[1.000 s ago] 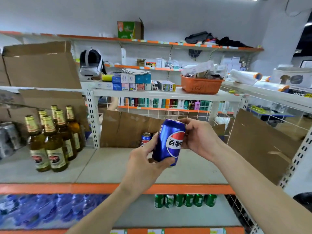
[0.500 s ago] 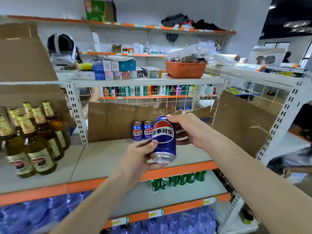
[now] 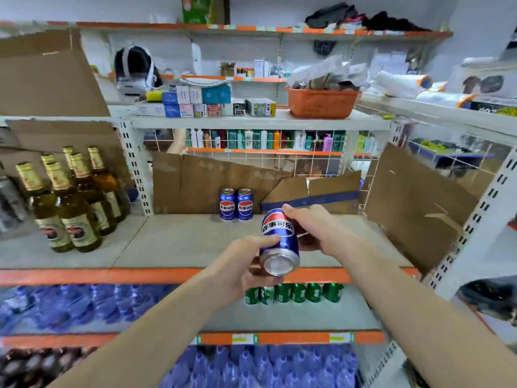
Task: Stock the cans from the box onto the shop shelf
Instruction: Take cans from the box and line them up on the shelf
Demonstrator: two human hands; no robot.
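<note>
One can (image 3: 279, 242) gripped by both hands' grip; two cans (image 3: 236, 204) shelved.

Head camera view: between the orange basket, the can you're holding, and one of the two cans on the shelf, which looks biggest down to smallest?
1. Orange basket.
2. Held can, gripped by the left hand and right hand; it is nearer the camera, which inflates it.
3. Shelf can; likely the same real size as the held one.

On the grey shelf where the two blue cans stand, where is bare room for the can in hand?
Bare shelf lies left of the two standing cans up to the upright post, and in front of them. Right of them, the held can and both hands partly hide the board. The beer bottles crowd the next bay.
</note>
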